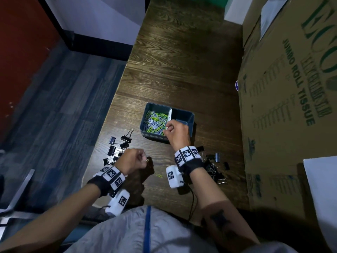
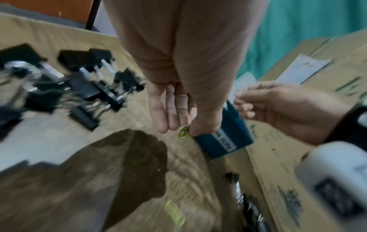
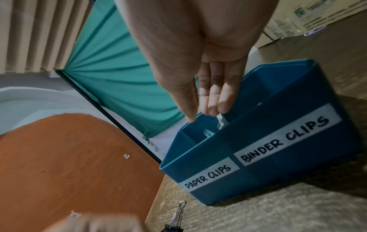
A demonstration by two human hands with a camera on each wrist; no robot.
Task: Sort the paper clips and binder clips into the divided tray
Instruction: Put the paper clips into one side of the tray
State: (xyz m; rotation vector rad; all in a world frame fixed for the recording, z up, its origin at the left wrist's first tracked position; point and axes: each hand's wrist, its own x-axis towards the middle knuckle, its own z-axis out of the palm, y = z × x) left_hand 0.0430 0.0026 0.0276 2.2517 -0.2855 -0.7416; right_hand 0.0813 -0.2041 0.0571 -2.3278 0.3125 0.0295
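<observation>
At the lower centre of the head view, a lone green paper clip (image 1: pixel 159 175) is left lying on the wooden table (image 1: pixel 182 70), its long axis slanting from upper left to lower right. Just above it, the left hand (image 1: pixel 134 160) is seen with fingers curled together, a small yellow-green clip (image 2: pixel 183 133) apparently pinched at the fingertips (the wrist view is blurred). Black binder clips are scattered in two groups, one (image 1: pixel 116 148) at centre left and one (image 1: pixel 215 167) at lower right behind the right wrist. Farther up, the right hand (image 1: pixel 176 131) is held over the near rim of the blue divided tray (image 1: pixel 190 117), fingers drawn together on what seems a pale clip. The paper-clip step is judged to be in hand: the left compartment is filled, the right one looks bare. A release over the left compartment is called for next. The tray's long axis runs left to right. A cardboard box (image 1: pixel 291 106) fills the right side.
</observation>
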